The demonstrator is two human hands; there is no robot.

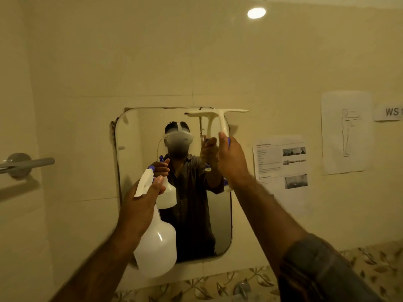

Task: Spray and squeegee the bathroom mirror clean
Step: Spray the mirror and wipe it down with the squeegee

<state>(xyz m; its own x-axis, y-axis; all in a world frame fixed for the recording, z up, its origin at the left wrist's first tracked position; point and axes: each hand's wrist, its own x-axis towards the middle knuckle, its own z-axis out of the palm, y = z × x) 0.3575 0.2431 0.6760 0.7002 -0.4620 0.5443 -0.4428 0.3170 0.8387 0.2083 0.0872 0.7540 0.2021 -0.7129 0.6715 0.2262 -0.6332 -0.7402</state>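
A rounded rectangular mirror [141,136] hangs on the beige tiled wall straight ahead. My right hand [232,159] grips the handle of a white squeegee [220,118], whose blade lies level against the mirror's top right corner and sticks out past its right edge. My left hand [141,199] holds a white spray bottle [157,243] by its neck in front of the mirror's lower left part, nozzle toward the glass. The mirror reflects a person holding both tools.
A grey towel bar [26,163] juts from the wall at the left. Printed sheets [281,162] and a figure drawing [346,131] are stuck on the wall right of the mirror. A leaf-patterned tile band [239,282] runs below.
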